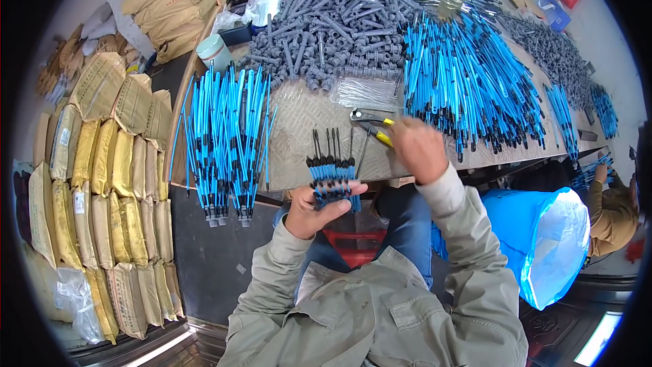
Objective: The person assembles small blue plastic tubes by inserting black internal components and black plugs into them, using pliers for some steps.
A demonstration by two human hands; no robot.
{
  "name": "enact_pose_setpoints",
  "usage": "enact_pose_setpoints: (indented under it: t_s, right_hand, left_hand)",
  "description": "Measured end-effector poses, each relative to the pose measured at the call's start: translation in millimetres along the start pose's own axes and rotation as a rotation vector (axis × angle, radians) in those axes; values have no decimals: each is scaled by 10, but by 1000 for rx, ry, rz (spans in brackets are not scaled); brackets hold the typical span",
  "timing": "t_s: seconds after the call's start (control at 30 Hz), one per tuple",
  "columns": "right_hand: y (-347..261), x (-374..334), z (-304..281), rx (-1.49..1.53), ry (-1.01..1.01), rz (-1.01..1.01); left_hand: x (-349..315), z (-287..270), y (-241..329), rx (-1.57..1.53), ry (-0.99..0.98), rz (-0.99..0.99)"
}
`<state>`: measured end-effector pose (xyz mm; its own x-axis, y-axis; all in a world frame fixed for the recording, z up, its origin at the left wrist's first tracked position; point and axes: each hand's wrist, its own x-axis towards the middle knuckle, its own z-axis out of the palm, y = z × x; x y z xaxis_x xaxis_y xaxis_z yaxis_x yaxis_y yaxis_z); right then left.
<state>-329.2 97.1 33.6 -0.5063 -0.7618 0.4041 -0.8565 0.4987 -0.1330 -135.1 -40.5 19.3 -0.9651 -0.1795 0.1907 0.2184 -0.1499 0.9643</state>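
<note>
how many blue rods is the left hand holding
5, as far as I can tell: the blue rods stand fanned side by side, black tips up, gripped in the left hand at the table edge. More may be hidden behind them.

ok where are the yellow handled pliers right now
In the head view the pliers lie on the table just right of centre, under the right hand, between the two blue rod piles and in front of the grey parts heap.

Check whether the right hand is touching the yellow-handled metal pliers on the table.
Touching. The head view shows the right hand lying over the yellow-handled metal pliers, its fingers covering the handles with no gap visible.
</note>
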Motion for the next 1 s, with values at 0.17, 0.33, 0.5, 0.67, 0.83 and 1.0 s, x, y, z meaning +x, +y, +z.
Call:
enact_pose_setpoints:
  t_s: [0.17, 0.33, 0.5, 0.67, 0.83, 1.0]
  right_hand:
    - [200, 922, 386, -48, 46, -101]
    - [325, 1085, 611, -3, -118, 25]
    - [324, 1034, 544, 88, -7, 10]
    - [154, 778, 235, 417, 269, -14]
    - [-448, -72, -521, 1538, 110, 216]
    - [-497, -319, -551, 788, 280, -141]
  left_hand:
    - [14, 55, 61, -115, 39, -84]
    - [31, 56, 35, -137, 33, -95]
    - [10, 44, 41, -198, 91, -132]
    - [50, 92, 76, -185, 99, -121]
    - [65, 59, 67, -59, 101, -117]
    - [58, 10, -12, -17, 84, -24]
